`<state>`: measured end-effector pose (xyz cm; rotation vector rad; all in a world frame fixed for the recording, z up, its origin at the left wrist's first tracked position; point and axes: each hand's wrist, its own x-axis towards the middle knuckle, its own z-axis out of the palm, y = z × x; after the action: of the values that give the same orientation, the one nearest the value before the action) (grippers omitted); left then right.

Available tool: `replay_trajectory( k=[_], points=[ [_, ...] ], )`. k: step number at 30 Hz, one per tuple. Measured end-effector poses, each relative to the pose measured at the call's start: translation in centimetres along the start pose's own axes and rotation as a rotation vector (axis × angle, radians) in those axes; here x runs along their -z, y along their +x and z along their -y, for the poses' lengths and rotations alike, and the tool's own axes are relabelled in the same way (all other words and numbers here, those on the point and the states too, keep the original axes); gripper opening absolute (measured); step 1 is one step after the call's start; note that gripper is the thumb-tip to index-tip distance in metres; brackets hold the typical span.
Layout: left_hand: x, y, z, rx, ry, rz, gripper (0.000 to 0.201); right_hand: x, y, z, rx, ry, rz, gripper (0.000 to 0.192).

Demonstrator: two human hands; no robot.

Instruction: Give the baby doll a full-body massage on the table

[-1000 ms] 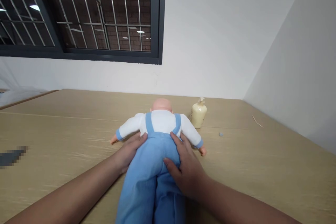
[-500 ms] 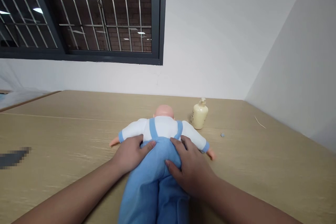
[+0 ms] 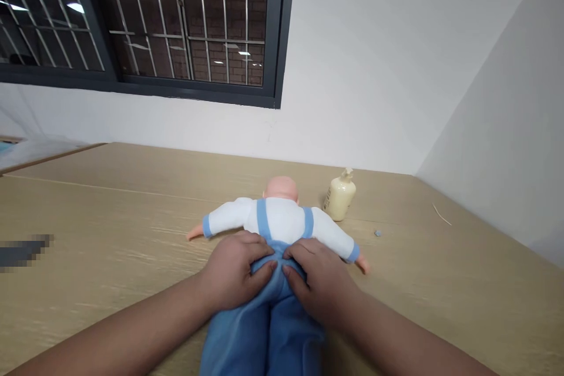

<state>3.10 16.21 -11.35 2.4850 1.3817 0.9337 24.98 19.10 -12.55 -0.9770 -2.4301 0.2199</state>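
A doll [image 3: 284, 220] in a white top and blue overalls [image 3: 247, 329] lies face down on the wooden surface, its arms spread out and its bald head pointing away from me. My left hand [image 3: 238, 264] grips the left side of the overalls at the lower back, thumb and fingers pinching the cloth. From the other side my right hand [image 3: 321, 276] does the same, its thumb and forefinger close to those of the left. Blue fabric bunches up between the two hands. The doll's face is hidden, and the lower legs run out of view.
A cream pump bottle [image 3: 340, 195] stands beyond the doll's right arm. Near it lie a small bluish bit [image 3: 378, 234] and a thin pale strip [image 3: 442, 215]. A blurred dark shape [image 3: 22, 251] is at the left edge. Behind are a wall and a barred window [image 3: 189, 23].
Both hands have drawn inward across the lower back, so thumbs and fingertips nearly meet and the cloth is gathered between them. The camera view has tilted and shifted slightly.
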Motion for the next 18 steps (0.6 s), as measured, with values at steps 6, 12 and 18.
replay_trajectory(
  k=[6,12,18],
  points=[
    [0.2,3.5,1.1,0.227,-0.029,0.145,0.043,1.4,3.7,-0.6,-0.181,0.07,0.209,0.038],
    [-0.8,5.0,0.3,0.309,0.181,0.124,0.034,-0.6,4.7,-1.1,-0.198,-0.093,0.109,0.029],
    [-2.0,3.3,-0.1,0.114,0.379,-0.084,0.024,-2.2,3.3,-0.7,0.02,-0.264,-0.189,0.019]
  ],
)
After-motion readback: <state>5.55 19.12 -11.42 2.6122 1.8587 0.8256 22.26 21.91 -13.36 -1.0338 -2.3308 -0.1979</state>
